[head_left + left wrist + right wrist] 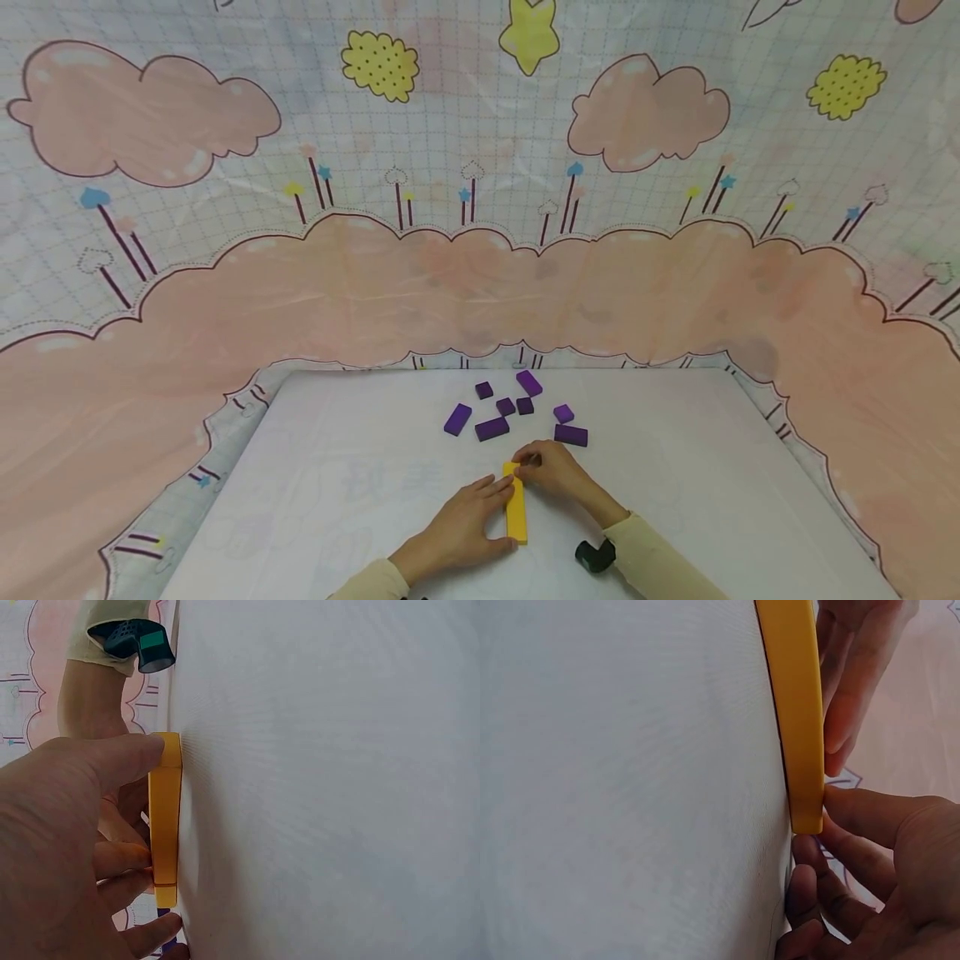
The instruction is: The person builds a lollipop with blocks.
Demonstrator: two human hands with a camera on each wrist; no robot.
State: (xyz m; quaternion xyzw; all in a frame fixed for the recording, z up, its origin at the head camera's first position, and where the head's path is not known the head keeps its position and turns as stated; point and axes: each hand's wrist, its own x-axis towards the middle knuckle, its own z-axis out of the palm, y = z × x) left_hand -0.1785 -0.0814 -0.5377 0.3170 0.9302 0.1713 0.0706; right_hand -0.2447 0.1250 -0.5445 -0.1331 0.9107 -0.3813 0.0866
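A long yellow block (515, 508) lies on the white table, its length running away from me. Across it spreads my left hand (467, 527), thumb on the near end and fairly straight fingertips at the top towards the far end. A thin seam crosses the yellow near that far end in the left wrist view, marking off a short yellow piece (166, 897). My right hand (553, 471) pinches at the far end, thumb (859, 814) at the top corner and curled fingers below, close to the table. Part of the left palm side is hidden in the head view.
Beyond the hands lie several purple blocks, among them a long one (492, 429), another (572, 435) and a small cube (484, 390). A dark green device (595, 556) sits at the right sleeve. Patterned cloth (480, 292) rises behind the white table (337, 467).
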